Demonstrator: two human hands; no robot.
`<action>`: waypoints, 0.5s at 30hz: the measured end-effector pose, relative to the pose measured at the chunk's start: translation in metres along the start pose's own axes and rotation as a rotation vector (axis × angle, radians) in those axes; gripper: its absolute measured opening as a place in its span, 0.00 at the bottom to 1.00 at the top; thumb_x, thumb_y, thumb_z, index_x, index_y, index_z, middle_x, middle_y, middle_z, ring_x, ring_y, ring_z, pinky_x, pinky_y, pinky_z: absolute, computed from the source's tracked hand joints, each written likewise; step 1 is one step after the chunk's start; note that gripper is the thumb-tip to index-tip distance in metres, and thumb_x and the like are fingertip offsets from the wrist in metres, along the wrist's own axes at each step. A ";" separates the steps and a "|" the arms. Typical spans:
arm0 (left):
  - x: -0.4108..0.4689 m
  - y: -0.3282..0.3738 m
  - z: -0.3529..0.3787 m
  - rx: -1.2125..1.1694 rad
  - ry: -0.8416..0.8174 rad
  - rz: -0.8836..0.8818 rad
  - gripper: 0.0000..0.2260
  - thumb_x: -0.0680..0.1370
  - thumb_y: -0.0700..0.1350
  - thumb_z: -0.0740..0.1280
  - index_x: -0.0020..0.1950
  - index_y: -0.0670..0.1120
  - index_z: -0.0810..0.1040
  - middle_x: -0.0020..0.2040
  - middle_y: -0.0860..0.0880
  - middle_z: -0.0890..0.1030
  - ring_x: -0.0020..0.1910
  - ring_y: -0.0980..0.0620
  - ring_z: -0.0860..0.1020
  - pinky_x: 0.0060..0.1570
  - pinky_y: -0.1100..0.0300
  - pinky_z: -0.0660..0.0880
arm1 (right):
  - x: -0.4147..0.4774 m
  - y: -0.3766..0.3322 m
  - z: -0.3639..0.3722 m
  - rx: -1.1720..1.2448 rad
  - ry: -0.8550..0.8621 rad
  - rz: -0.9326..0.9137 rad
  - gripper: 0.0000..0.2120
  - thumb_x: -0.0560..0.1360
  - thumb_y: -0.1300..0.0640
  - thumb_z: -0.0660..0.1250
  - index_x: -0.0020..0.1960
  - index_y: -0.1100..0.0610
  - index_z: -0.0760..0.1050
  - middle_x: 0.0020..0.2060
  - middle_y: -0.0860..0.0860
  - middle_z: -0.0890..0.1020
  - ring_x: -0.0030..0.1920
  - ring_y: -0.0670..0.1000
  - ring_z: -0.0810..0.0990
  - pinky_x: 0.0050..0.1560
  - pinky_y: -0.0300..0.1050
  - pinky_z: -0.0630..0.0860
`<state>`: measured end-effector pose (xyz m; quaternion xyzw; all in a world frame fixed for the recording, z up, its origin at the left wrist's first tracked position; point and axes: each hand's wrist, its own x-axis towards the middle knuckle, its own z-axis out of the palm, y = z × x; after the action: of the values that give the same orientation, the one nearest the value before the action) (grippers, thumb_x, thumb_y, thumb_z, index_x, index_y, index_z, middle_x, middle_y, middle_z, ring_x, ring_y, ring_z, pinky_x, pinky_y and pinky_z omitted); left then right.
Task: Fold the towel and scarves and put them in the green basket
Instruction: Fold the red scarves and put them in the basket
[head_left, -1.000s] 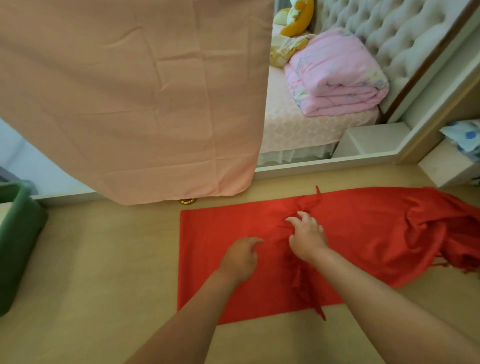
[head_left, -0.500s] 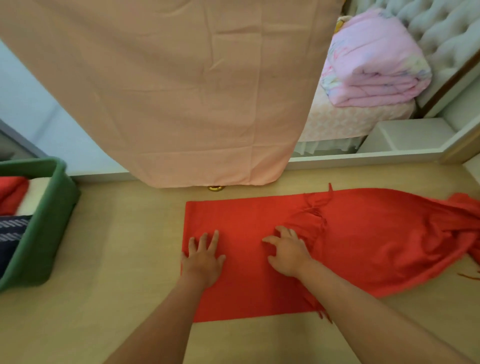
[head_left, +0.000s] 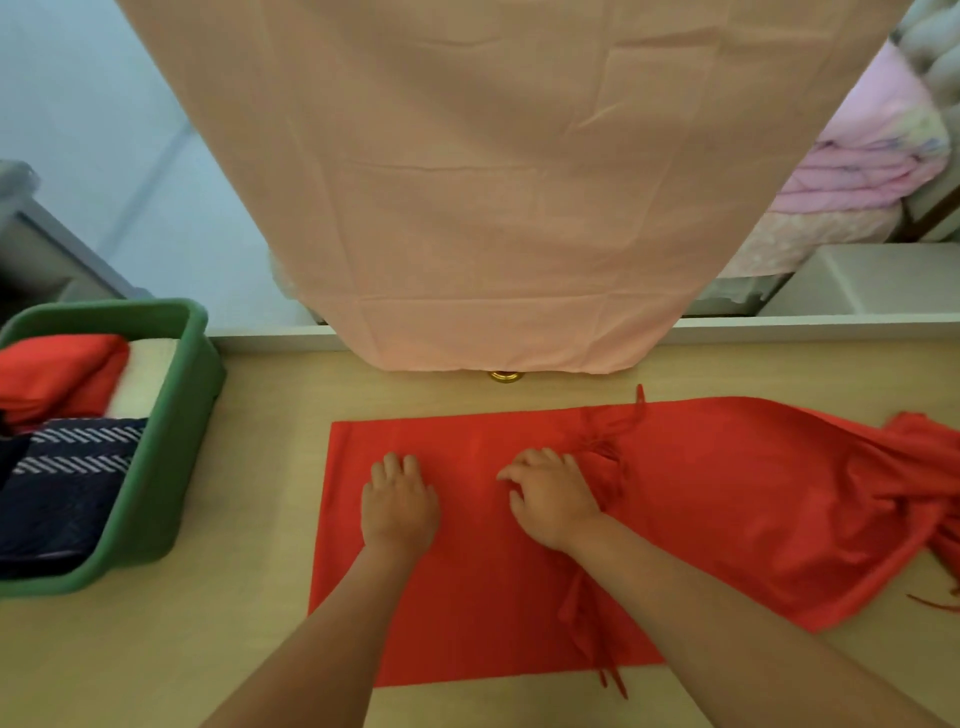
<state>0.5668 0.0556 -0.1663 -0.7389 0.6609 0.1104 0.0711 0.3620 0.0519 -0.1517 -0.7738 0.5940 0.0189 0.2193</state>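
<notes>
Pressing on the red scarf (head_left: 727, 493) on the floor, the left hand (head_left: 400, 501) lies flat, the right hand (head_left: 553, 499) a bit bent. The green basket (head_left: 179, 410) sits at nine o'clock.

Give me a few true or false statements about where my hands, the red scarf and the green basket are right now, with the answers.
1. The left hand and the right hand both rest on the red scarf. True.
2. The green basket holds nothing. False: it holds a folded red cloth, a cream cloth and a navy striped cloth.
3. The scarf's right end lies bunched on the floor. True.
4. The basket stands to the right of the scarf. False: it stands to the left, apart from it.
5. The left hand lifts a corner of the scarf. False: its fingers lie flat on the scarf.
</notes>
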 end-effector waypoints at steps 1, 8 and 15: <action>0.006 0.000 0.004 -0.070 0.013 0.088 0.19 0.79 0.52 0.59 0.67 0.45 0.69 0.67 0.44 0.70 0.66 0.43 0.68 0.62 0.50 0.69 | 0.006 0.002 -0.002 -0.039 0.034 -0.007 0.19 0.79 0.51 0.59 0.69 0.45 0.72 0.68 0.48 0.72 0.69 0.52 0.67 0.67 0.51 0.62; 0.040 -0.014 0.031 0.007 -0.059 0.358 0.33 0.75 0.65 0.38 0.80 0.57 0.44 0.81 0.51 0.42 0.79 0.47 0.41 0.75 0.41 0.44 | 0.021 0.043 0.003 -0.077 -0.145 0.172 0.30 0.82 0.41 0.53 0.81 0.45 0.47 0.81 0.52 0.44 0.80 0.53 0.44 0.77 0.58 0.50; 0.046 -0.027 0.049 0.012 0.046 0.355 0.32 0.78 0.66 0.42 0.80 0.56 0.47 0.81 0.49 0.46 0.79 0.44 0.44 0.72 0.35 0.42 | 0.006 0.072 -0.004 -0.381 -0.075 0.307 0.32 0.78 0.48 0.56 0.80 0.45 0.50 0.80 0.57 0.50 0.80 0.59 0.44 0.76 0.65 0.42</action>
<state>0.5954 0.0264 -0.2264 -0.6124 0.7832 0.1004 0.0395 0.2961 0.0307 -0.1727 -0.7006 0.6818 0.1921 0.0860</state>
